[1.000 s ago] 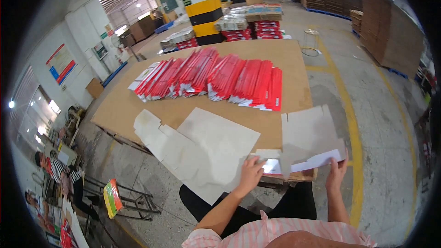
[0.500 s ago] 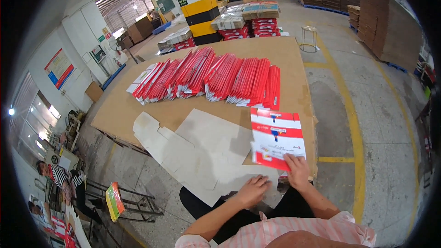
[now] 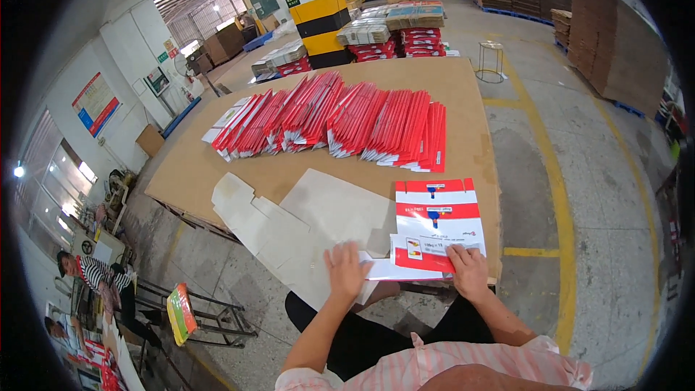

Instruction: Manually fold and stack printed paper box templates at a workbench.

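Note:
A flat red-and-white printed carton (image 3: 438, 206) lies at the front right of the table. Its lower part is folded over, and a white flap (image 3: 398, 271) sticks out to the left. My right hand (image 3: 469, 274) grips the carton's lower right edge, fingers on top; the thumb is hidden. Beside the flap's left end, my left hand (image 3: 347, 273) has its fingers stretched and spread, slightly blurred, over a large greyish-white cardboard sheet (image 3: 279, 235). Whether it touches the flap I cannot tell. Farther back, a long leaning row of folded red-and-white cartons (image 3: 355, 123) spans the table.
The brown table (image 3: 463, 101) ends just right of the carton. Stacked bundles (image 3: 365, 32) stand beyond it near a yellow-and-black pillar (image 3: 322, 25). A round stool (image 3: 490, 64) is at the far right. Coloured sheets lie on a rack (image 3: 181, 315) at left, near two people working.
My left hand has moved left and up from the table's front edge, and its fingers have spread. The carton's lower part now shows a fold and a white flap. My right hand stays put.

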